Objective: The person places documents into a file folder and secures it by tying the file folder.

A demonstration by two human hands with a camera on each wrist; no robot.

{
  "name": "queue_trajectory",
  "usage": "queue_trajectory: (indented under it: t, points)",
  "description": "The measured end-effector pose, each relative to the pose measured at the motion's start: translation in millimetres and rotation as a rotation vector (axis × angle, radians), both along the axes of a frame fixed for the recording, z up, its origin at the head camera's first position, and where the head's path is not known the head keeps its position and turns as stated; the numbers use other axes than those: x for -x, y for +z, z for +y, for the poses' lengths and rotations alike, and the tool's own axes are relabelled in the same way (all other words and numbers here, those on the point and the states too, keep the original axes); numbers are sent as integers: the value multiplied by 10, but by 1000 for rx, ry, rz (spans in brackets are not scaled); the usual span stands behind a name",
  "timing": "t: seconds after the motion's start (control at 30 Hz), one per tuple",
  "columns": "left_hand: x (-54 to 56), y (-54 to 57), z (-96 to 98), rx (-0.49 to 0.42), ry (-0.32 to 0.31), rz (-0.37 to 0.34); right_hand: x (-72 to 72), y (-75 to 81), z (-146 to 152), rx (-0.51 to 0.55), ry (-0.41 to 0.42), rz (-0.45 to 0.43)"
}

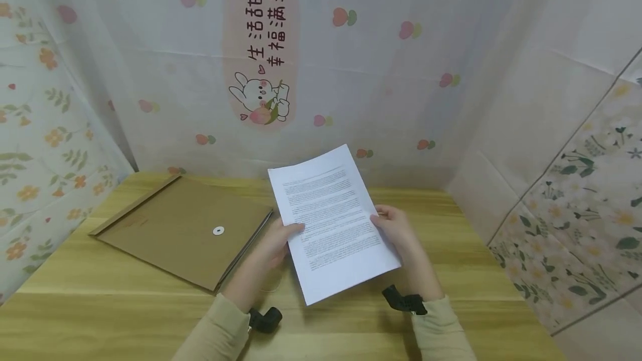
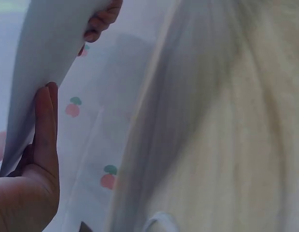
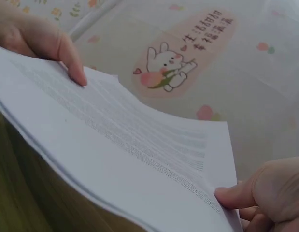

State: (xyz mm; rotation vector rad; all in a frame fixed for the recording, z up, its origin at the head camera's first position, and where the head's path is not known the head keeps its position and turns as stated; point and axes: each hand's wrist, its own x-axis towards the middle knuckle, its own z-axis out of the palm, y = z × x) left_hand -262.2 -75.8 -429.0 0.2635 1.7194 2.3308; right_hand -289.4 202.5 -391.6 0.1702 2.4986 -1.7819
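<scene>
Both hands hold a stack of printed paper sheets (image 1: 333, 222) tilted above the table, with lines of small text facing up. My left hand (image 1: 276, 238) grips the left edge, thumb on top and fingers behind, as the left wrist view also shows at the underside of the sheets (image 2: 48, 53). On the opposite edge my right hand (image 1: 398, 227) pinches the paper, its thumb on the printed face. In the right wrist view the stack (image 3: 115, 140) bows between the two hands, and its near edge shows more than one layer.
A brown kraft document envelope (image 1: 185, 227) with a white round button lies on the left of the wood-grain table (image 1: 471, 294). A string loop (image 1: 271, 280) trails near the left forearm. Patterned cloth (image 1: 381, 88) hangs behind and at both sides.
</scene>
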Motion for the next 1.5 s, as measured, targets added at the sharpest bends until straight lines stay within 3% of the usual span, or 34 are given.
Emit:
queue_trajectory:
  t: [0.27, 0.53, 0.63, 0.83, 0.93, 0.97, 1.1, 1.23, 1.5]
  points:
    - [-2, 82, -60, -20, 130, -29, -72, 32, 5, 51, 98, 2]
    - [4, 184, -117, -131, 326, -96, -114, 90, 11, 90, 164, 38]
    - [-23, 231, -132, -192, 369, -97, -122, 118, -22, 191, 138, 25]
    - [-68, 295, -132, -338, 418, -70, -169, 152, -149, 519, 43, -10]
    - [-93, 315, -115, -388, 442, -59, -202, 119, -261, 578, 54, -8]
    - [-101, 321, -107, -397, 449, -51, -163, 34, -268, 597, 103, 19]
    - [-128, 338, -92, -424, 467, -22, -230, -21, -441, 497, 161, 68]
    - [-130, 334, -147, -426, 481, -5, -337, 63, -593, 428, 107, 70]
    - [-145, 320, -436, -358, 477, 4, -372, 55, -432, 333, 91, 118]
